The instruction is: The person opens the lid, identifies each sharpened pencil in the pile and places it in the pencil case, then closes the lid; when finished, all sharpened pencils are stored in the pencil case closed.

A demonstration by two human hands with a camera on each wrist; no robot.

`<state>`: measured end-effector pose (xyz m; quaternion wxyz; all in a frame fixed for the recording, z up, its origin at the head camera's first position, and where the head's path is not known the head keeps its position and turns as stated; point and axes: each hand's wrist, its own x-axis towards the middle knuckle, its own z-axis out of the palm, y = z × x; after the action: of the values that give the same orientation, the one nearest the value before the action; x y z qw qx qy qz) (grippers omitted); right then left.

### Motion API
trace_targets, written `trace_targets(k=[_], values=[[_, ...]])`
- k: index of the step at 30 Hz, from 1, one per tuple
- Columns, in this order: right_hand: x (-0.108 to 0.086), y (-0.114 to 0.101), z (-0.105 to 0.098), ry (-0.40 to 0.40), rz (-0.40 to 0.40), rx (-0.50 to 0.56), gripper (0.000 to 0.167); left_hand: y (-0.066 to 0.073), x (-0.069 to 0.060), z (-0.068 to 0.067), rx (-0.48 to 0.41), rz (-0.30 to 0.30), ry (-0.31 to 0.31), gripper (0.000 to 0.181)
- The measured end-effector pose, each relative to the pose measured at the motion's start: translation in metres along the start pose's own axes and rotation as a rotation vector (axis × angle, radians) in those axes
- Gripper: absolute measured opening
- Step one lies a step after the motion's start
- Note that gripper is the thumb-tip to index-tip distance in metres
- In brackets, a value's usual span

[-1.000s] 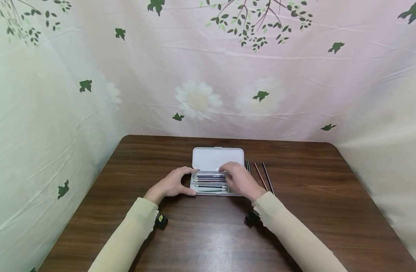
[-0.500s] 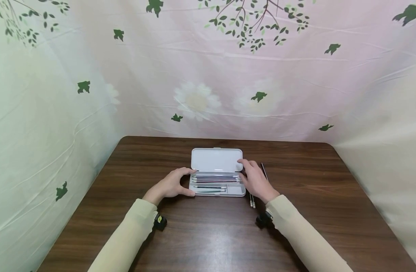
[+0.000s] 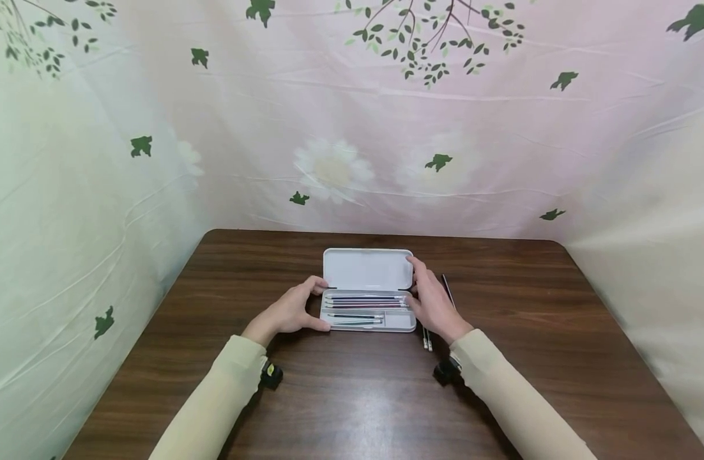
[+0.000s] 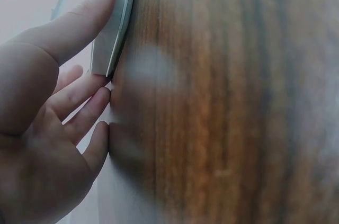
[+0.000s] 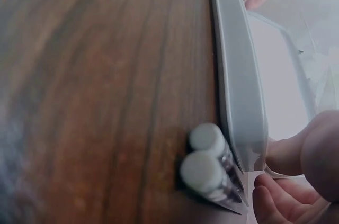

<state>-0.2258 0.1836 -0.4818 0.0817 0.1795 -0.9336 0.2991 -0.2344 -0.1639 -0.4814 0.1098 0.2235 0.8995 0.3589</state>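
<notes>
A white pencil case (image 3: 398, 322) lies on the table with its lid (image 3: 366, 268) raised at the back. Inside are several pencils (image 3: 363, 301) in the rear compartment and shorter ones (image 3: 352, 318) in front. My left hand (image 3: 291, 308) holds the case's left end, thumb at the front corner and fingers farther back. With extended fingers my right hand (image 3: 435, 303) touches the lid's right edge, its thumb at the case's right end. Two pencils with white ends (image 5: 204, 171) lie beside that end, partly hidden under the right hand.
Another dark pencil (image 3: 447, 289) shows past the right hand. The brown wood-grain table (image 3: 352, 396) extends around the case. Behind it hangs a pale cloth (image 3: 352, 115) printed with leaves, birds and flowers.
My right hand has left the inside of the case and moved right to the lid's edge. The lid has tilted up slightly. My left fingers have shifted a little back toward the lid.
</notes>
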Motion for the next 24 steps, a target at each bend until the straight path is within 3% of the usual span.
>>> trace_targets(k=[5, 9, 12, 18, 24], values=[[0.001, 0.000, 0.000, 0.024, 0.027, 0.031, 0.117, 0.000, 0.000, 0.001, -0.038, -0.001, 0.020, 0.099], [0.001, -0.001, 0.000, 0.034, 0.038, 0.023, 0.118, 0.000, 0.001, 0.002, -0.052, -0.030, 0.016, 0.127], [0.000, -0.001, -0.001, 0.034, 0.029, -0.003, 0.109, 0.000, 0.002, 0.002, -0.051, -0.036, 0.009, 0.136], [-0.006, 0.001, -0.006, 0.033, -0.028, 0.021, 0.091, -0.001, 0.001, 0.000, -0.028, -0.019, 0.005, 0.118], [-0.015, -0.001, -0.012, 0.078, -0.082, 0.071, 0.040, 0.000, 0.000, -0.001, -0.021, -0.009, 0.000, 0.105]])
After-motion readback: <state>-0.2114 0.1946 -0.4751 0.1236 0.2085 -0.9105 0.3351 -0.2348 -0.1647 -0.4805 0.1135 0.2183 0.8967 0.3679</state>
